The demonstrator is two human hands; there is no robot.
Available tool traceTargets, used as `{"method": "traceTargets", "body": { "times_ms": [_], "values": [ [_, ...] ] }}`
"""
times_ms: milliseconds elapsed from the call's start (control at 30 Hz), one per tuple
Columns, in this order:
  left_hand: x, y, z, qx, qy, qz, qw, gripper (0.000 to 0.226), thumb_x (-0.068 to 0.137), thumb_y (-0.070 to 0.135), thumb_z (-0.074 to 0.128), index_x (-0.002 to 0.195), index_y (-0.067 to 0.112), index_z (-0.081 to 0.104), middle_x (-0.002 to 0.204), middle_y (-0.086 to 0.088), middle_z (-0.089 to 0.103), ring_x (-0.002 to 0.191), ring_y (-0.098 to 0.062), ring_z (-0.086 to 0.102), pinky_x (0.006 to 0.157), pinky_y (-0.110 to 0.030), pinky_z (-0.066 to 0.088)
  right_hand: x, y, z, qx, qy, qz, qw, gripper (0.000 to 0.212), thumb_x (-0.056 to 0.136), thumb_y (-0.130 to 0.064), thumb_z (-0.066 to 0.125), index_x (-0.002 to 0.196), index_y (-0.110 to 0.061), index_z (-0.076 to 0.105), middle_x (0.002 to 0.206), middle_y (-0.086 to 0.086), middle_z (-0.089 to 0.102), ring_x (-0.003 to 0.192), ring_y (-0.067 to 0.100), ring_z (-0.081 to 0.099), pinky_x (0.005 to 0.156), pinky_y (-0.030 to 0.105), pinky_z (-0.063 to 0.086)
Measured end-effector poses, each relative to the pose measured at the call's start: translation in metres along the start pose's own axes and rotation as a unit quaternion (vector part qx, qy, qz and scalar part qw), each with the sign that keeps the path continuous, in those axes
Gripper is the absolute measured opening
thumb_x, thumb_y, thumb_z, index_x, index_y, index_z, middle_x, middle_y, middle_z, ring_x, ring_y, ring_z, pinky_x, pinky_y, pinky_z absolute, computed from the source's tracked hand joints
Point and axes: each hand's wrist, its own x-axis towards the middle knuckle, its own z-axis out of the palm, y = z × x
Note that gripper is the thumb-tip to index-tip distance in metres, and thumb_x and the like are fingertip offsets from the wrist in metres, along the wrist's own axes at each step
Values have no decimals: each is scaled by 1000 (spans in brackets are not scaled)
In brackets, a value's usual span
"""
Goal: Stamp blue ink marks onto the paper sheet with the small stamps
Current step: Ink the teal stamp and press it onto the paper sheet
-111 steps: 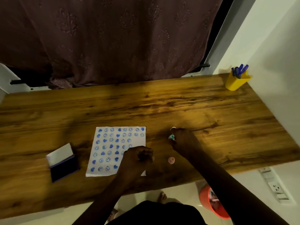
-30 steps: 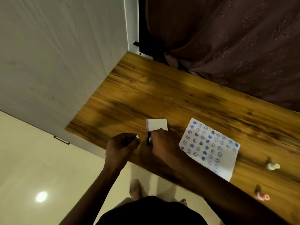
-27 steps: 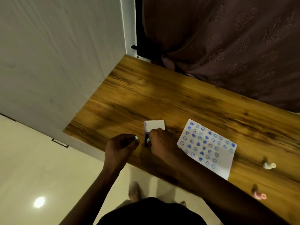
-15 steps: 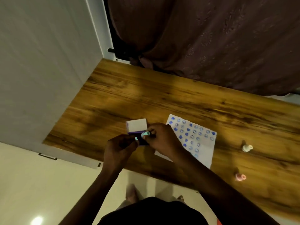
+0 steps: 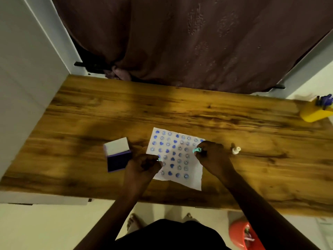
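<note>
A white paper sheet (image 5: 180,150) covered in rows of blue hearts and smiley marks lies on the wooden table (image 5: 180,112). My right hand (image 5: 212,157) holds a small teal stamp (image 5: 196,150) over the sheet's right side. My left hand (image 5: 142,166) is closed at the sheet's left edge, with a teal bit of a small stamp (image 5: 159,159) showing at the fingertips. The open blue ink pad (image 5: 118,160) with its white lid up sits just left of my left hand. A cream stamp (image 5: 236,150) stands right of my right hand.
A yellow pen holder (image 5: 315,112) with blue pens stands at the table's far right corner. A dark curtain (image 5: 180,42) hangs behind the table and a white wall is to the left. An orange bin (image 5: 243,235) sits on the floor at lower right.
My right hand moved with the teal stamp from the ink pad to over the paper's right side. The view swung right, so the pen holder shows again. My left hand stayed by the pad.
</note>
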Motion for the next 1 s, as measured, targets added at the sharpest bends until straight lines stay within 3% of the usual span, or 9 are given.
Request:
{"method": "traceTargets", "body": {
  "times_ms": [100,367,633,767,900,1000],
  "values": [
    [0,5,12,6,-11,-8,1000,21,81,27,85,93,42,76,86,18,82,79,-3,80,66,-13,58,4,9,1,-42,-14,-8,999,13,91,-26,68,89,-14,74,89,4,75,81,21,69,56,17,33],
    [4,10,33,3,-6,-21,1000,20,82,24,86,98,33,78,84,12,83,78,-5,80,61,-11,57,19,13,7,-89,-56,-31,994,25,94,-29,62,115,-17,70,115,5,73,103,22,68,79,27,51],
    [6,11,37,-5,5,-40,999,20,83,20,86,98,30,78,85,6,83,81,-8,80,61,-12,58,22,14,15,-120,-71,-35,990,29,94,-30,62,120,-19,70,118,4,73,105,22,70,83,33,58],
    [9,8,42,-2,3,-46,999,21,83,18,86,103,22,80,90,2,83,84,-13,80,65,-16,60,23,14,19,-129,-69,-26,989,28,94,-28,63,119,-17,71,118,6,73,106,23,70,83,32,57],
    [11,9,47,5,-4,-49,999,22,84,20,85,94,37,77,92,6,83,86,-11,80,75,-28,64,24,12,23,-153,-75,-27,985,28,94,-25,63,119,-15,71,117,7,73,106,24,69,82,33,58],
    [12,12,49,6,-9,-48,999,22,85,19,85,96,36,75,97,3,82,91,-14,80,79,-33,66,25,9,21,-161,-72,-26,984,28,92,-23,66,118,-14,71,115,6,74,104,23,70,81,31,58]
  ]
}}
